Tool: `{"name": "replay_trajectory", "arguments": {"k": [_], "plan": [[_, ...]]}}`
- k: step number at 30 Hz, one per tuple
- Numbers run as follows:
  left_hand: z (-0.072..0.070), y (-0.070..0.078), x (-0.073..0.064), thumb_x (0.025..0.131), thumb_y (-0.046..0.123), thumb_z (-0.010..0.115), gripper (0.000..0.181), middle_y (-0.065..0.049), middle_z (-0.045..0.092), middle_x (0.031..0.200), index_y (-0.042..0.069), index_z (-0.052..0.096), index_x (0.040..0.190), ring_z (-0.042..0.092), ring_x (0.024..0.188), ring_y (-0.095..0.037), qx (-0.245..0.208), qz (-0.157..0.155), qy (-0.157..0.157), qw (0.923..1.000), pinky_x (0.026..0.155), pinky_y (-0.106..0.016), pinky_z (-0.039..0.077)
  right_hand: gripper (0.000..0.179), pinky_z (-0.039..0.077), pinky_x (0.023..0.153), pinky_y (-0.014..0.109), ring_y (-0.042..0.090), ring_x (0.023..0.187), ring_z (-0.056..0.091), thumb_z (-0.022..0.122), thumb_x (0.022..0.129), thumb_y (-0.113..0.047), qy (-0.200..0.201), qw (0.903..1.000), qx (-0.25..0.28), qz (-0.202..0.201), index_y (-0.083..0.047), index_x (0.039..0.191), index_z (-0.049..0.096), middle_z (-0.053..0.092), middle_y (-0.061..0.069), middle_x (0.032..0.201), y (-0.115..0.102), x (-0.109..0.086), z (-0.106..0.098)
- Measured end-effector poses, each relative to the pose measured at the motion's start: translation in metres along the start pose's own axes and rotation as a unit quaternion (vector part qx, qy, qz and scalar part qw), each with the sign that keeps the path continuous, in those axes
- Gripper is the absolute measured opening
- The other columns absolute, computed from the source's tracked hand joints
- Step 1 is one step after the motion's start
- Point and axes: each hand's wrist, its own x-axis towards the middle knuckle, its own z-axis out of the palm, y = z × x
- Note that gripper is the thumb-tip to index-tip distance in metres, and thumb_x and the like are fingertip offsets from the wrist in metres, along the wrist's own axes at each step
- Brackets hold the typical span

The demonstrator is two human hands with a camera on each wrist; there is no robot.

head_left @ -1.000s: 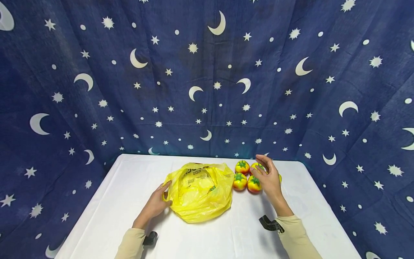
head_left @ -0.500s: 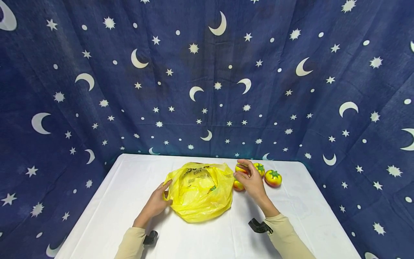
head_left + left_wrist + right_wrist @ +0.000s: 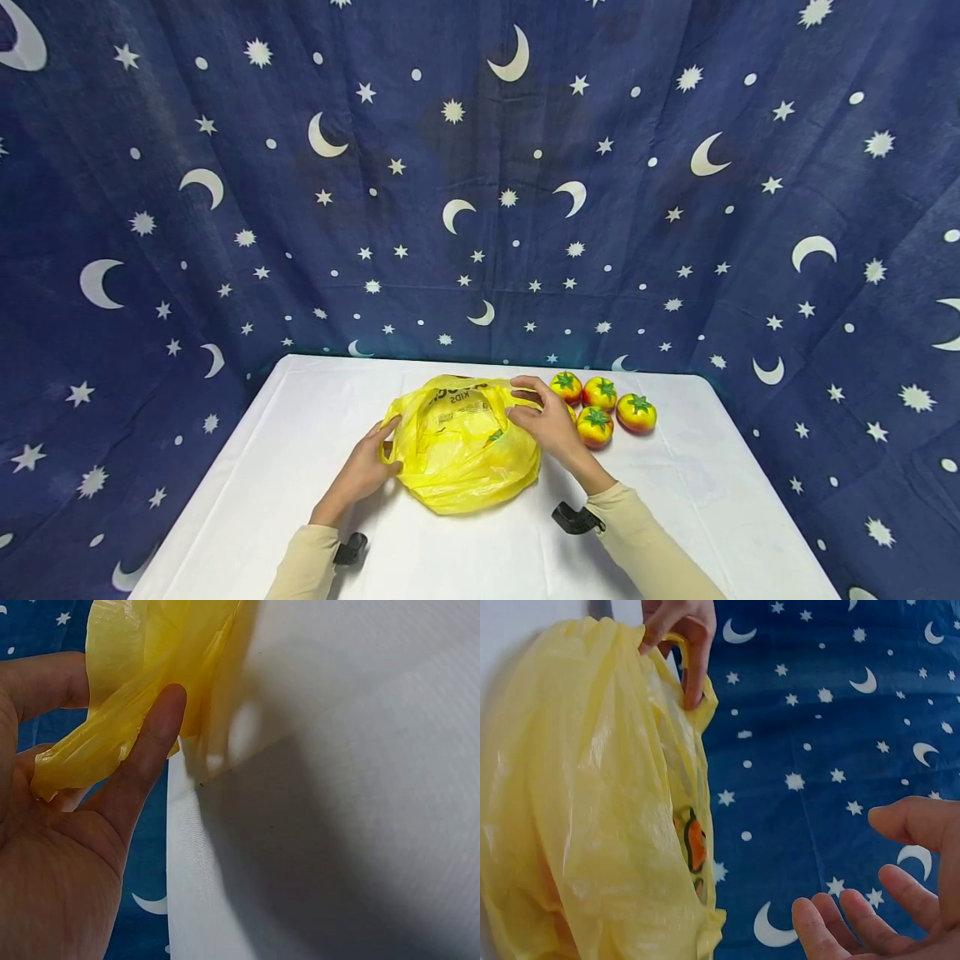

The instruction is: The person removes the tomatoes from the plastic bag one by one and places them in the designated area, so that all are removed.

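Observation:
A yellow plastic bag (image 3: 472, 475) with dark print stands on the table, its mouth spread upward. The left hand (image 3: 365, 467) grips the bag's left rim; in the left wrist view, thumb and fingers (image 3: 154, 735) pinch the crumpled plastic. Over the bag's right rim hovers the right hand (image 3: 547, 421), fingers loosely bent and apart. Nothing lies between the fingers of the right hand (image 3: 889, 892) in its wrist view. Inside the bag an orange-and-green thing (image 3: 695, 844) shows, mostly hidden. Several yellow-red, tomato-like fruits (image 3: 595, 427) with green leafy tops sit right of the bag, one partly hidden behind the right hand.
A white cloth covers the table (image 3: 247, 492). Behind and beside it hangs a dark blue curtain (image 3: 480, 167) with moons and stars. Black wrist mounts (image 3: 576, 518) sit at both sleeves. One fruit (image 3: 636, 413) lies at the right end of the group.
The right hand has moved left from above the fruits to the bag's right rim, uncovering the fruits on the right. The left hand keeps its hold on the bag.

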Motion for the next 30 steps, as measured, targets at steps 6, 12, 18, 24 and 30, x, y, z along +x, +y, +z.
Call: {"name": "replay_trajectory", "arguments": {"k": [6, 12, 18, 24, 30], "plan": [[0.000, 0.000, 0.000, 0.075, 0.002, 0.073, 0.085, -0.014, 0.039, 0.154, 0.010, 0.038, 0.152, 0.063, 0.111, -0.024, 0.001, 0.003, 0.000, 1.0000, 0.086, -0.036, 0.051, 0.043, 0.052, 0.097, 0.039, 0.041, 0.124, 0.056, 0.070, 0.086, -0.004, -0.015, 0.9994, -0.005, -0.030, -0.004, 0.127, 0.058, 0.055, 0.019, 0.136, 0.002, 0.007, 0.016], [0.000, 0.000, -0.001, 0.075, 0.001, 0.074, 0.085, -0.013, 0.040, 0.154, 0.010, 0.038, 0.151, 0.063, 0.112, -0.024, 0.005, 0.003, 0.001, 1.0000, 0.092, -0.040, 0.049, 0.041, 0.053, 0.096, 0.040, 0.036, 0.124, 0.058, 0.071, 0.086, -0.009, -0.025, 0.9988, -0.039, -0.018, -0.010, 0.125, 0.061, 0.059, 0.010, 0.133, 0.006, 0.013, 0.030], [0.000, 0.001, -0.001, 0.075, 0.001, 0.074, 0.085, -0.013, 0.040, 0.153, 0.010, 0.039, 0.151, 0.063, 0.112, -0.024, 0.002, 0.004, 0.002, 1.0000, 0.089, -0.038, 0.051, 0.036, 0.053, 0.095, 0.041, 0.035, 0.122, 0.059, 0.073, 0.086, -0.013, -0.035, 0.9957, -0.086, -0.001, -0.015, 0.121, 0.065, 0.062, 0.008, 0.131, 0.011, 0.018, 0.039], [0.001, 0.000, -0.001, 0.075, 0.001, 0.074, 0.085, -0.014, 0.039, 0.154, 0.010, 0.038, 0.151, 0.063, 0.113, -0.026, -0.004, 0.000, -0.001, 1.0000, 0.087, -0.037, 0.052, 0.039, 0.054, 0.094, 0.045, 0.034, 0.119, 0.061, 0.076, 0.085, -0.019, -0.056, 0.9842, -0.167, 0.017, -0.011, 0.122, 0.065, 0.065, 0.010, 0.127, 0.020, 0.022, 0.041], [0.001, 0.000, -0.002, 0.075, 0.002, 0.074, 0.085, -0.015, 0.040, 0.153, 0.009, 0.038, 0.151, 0.063, 0.114, -0.028, 0.001, 0.004, 0.001, 1.0000, 0.089, -0.039, 0.052, 0.046, 0.052, 0.095, 0.047, 0.033, 0.119, 0.060, 0.078, 0.082, -0.021, -0.071, 0.9726, -0.219, 0.033, -0.012, 0.125, 0.065, 0.065, 0.009, 0.128, 0.027, 0.024, 0.038]]}}
